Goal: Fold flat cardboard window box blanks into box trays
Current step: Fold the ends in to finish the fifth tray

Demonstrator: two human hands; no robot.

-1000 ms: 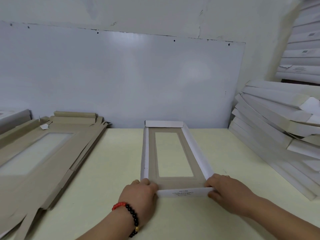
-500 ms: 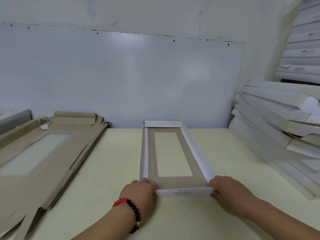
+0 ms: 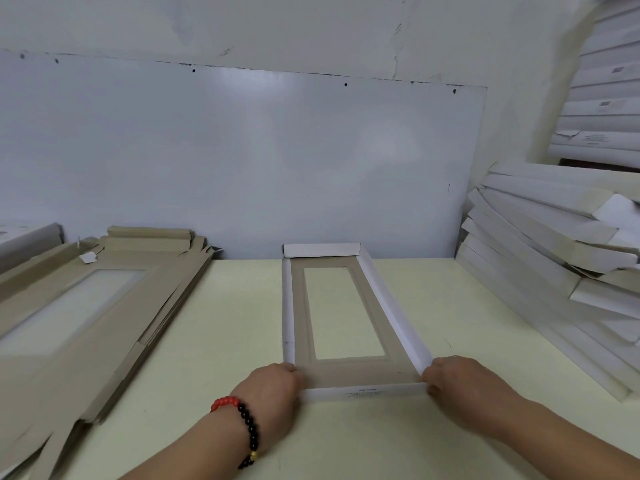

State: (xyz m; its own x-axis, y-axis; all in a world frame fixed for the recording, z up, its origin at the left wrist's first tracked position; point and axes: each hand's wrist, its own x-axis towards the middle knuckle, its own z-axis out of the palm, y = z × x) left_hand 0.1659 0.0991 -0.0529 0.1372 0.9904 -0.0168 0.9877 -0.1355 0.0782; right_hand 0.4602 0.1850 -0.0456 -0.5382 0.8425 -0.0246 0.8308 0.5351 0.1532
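A long window box tray (image 3: pixel 394 317) lies lengthwise on the pale yellow table (image 3: pixel 214 341), brown inside, white walls standing on all sides, a clear window in its floor. My left hand (image 3: pixel 273 389), with a red and black bead bracelet on the wrist, grips the near left corner. My right hand (image 3: pixel 457 382) grips the near right corner. Between them runs the near end wall with small printed text. My fingertips are hidden behind the corners.
A stack of flat brown window blanks (image 3: pixel 79 313) lies on the left of the table. Finished white trays (image 3: pixel 554 244) are piled at the right, with more stacked higher behind them. A white board (image 3: pixel 242 161) leans against the wall behind.
Both hands stay on the tray's near corners. The tray has hardly moved; the view has shifted slightly.
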